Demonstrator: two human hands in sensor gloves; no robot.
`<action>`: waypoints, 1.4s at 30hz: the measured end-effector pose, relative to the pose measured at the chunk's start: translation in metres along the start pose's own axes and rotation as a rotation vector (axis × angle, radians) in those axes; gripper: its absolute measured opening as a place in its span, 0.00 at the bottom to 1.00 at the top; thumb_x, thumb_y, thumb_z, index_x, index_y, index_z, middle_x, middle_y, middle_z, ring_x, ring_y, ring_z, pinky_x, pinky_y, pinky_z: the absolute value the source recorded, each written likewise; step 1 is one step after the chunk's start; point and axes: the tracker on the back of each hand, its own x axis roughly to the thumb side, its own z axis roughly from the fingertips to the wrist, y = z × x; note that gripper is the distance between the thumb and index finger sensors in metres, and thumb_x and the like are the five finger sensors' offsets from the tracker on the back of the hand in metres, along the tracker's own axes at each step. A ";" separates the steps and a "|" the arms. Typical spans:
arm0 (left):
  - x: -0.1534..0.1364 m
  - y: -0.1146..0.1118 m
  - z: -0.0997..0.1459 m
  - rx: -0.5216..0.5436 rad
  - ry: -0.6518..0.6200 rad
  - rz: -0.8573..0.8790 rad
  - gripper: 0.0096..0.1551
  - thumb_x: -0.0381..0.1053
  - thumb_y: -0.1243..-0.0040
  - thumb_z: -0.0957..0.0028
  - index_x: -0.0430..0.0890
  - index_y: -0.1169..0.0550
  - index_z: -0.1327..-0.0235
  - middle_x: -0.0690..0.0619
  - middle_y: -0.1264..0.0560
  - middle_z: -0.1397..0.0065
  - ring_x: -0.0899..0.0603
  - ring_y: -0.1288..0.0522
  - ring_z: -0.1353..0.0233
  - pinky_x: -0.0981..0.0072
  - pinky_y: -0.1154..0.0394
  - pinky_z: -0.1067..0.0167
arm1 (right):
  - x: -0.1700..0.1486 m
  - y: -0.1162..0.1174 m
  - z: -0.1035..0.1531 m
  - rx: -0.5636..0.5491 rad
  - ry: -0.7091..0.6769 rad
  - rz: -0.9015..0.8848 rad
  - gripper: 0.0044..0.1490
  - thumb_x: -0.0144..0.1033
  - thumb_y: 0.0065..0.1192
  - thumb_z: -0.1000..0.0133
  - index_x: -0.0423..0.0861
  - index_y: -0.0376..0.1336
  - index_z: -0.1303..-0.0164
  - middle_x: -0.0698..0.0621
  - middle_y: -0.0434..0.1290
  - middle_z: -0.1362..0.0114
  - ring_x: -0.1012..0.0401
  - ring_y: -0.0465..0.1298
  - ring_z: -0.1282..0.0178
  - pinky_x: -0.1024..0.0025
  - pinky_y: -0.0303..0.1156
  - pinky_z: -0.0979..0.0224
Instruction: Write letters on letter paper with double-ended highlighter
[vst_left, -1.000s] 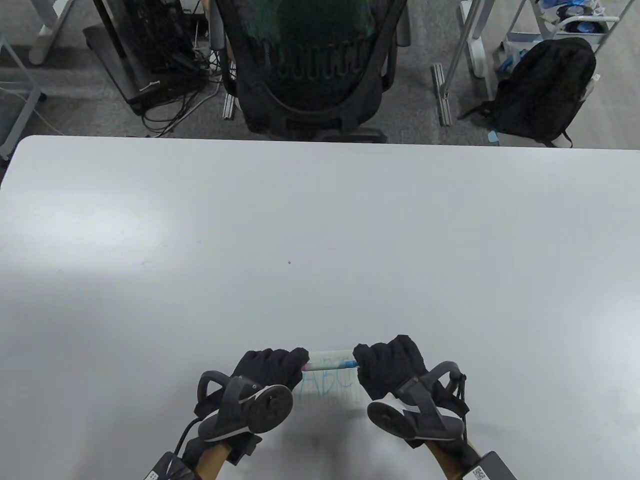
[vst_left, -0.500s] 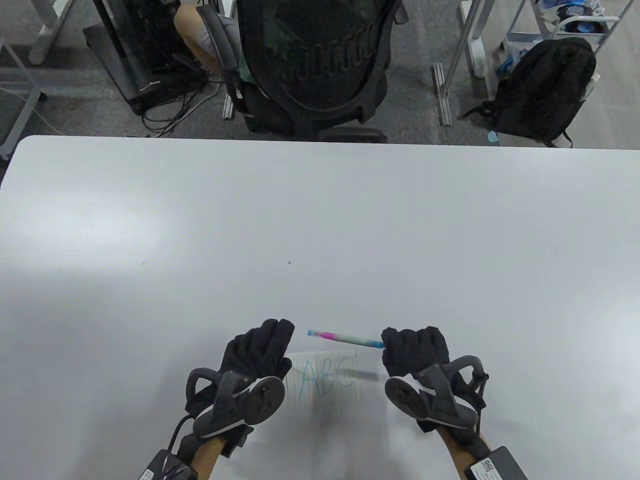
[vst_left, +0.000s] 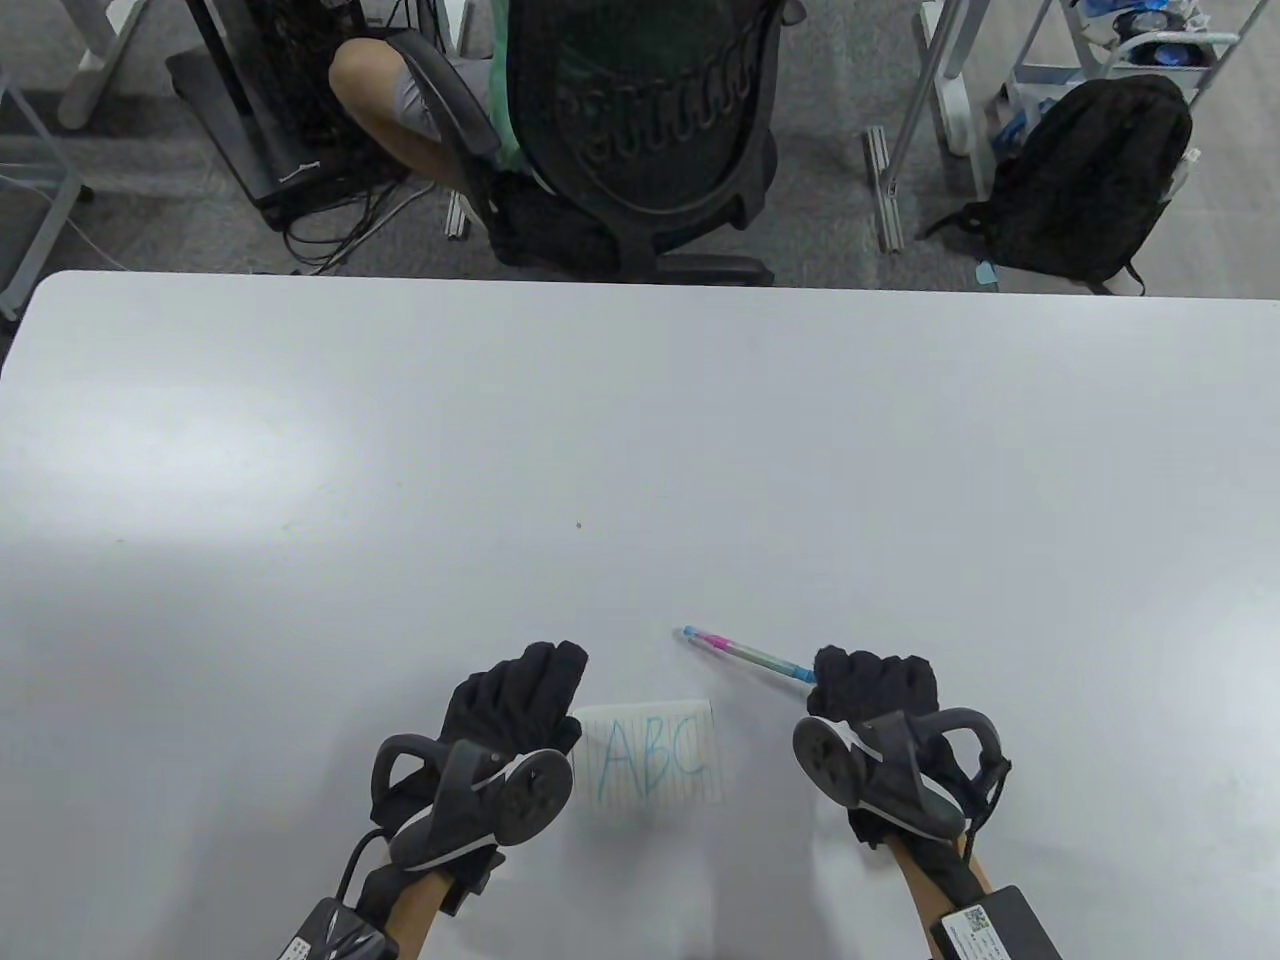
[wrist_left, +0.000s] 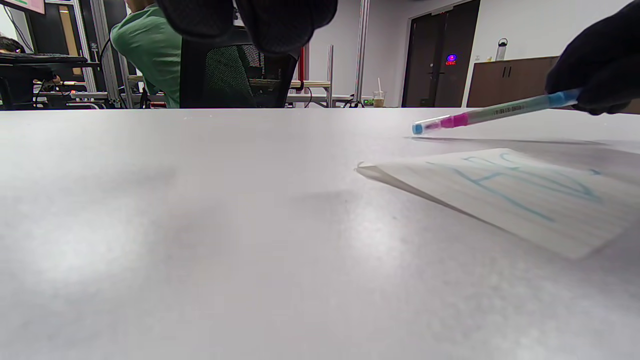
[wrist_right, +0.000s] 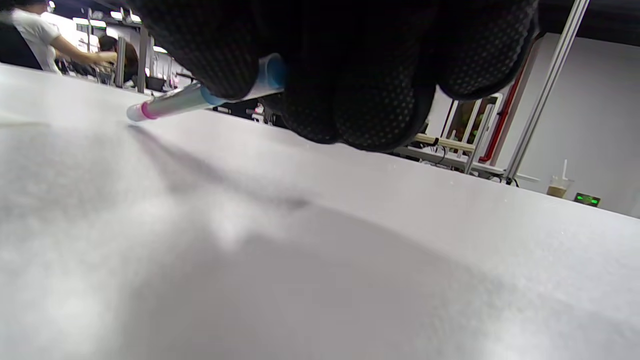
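A grey table (vst_left: 640, 420) fills most of the table view. Beyond its far edge a person (vst_left: 400, 90) in a green shirt sits in a black mesh office chair (vst_left: 640, 110). A black backpack (vst_left: 1090, 180) stands on the carpet to the right, and tangled cables (vst_left: 340, 200) lie to the left.

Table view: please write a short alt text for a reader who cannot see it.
A right hand holds a highlighter by one end, just above a grey table. Beside it lies a small paper with "ABC" in blue, and the left hand rests at the paper's left edge.
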 end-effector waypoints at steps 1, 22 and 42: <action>0.000 0.000 0.000 -0.003 0.000 -0.002 0.39 0.56 0.61 0.34 0.48 0.55 0.13 0.45 0.47 0.12 0.44 0.38 0.17 0.42 0.36 0.20 | 0.001 0.001 -0.001 0.013 -0.004 0.004 0.30 0.41 0.59 0.41 0.38 0.67 0.33 0.36 0.77 0.39 0.43 0.79 0.44 0.34 0.68 0.32; -0.005 -0.001 -0.002 -0.041 0.024 -0.014 0.39 0.57 0.60 0.35 0.49 0.54 0.13 0.46 0.46 0.12 0.44 0.37 0.17 0.41 0.36 0.20 | -0.001 0.008 -0.002 0.149 0.004 0.036 0.33 0.45 0.56 0.40 0.41 0.65 0.28 0.33 0.75 0.32 0.40 0.77 0.38 0.33 0.66 0.30; -0.031 -0.002 0.000 -0.043 0.167 -0.125 0.40 0.60 0.60 0.36 0.48 0.51 0.13 0.42 0.49 0.10 0.34 0.42 0.13 0.38 0.38 0.20 | -0.050 -0.006 0.019 -0.004 0.111 -0.033 0.41 0.48 0.51 0.39 0.41 0.55 0.17 0.25 0.63 0.21 0.30 0.66 0.27 0.27 0.58 0.28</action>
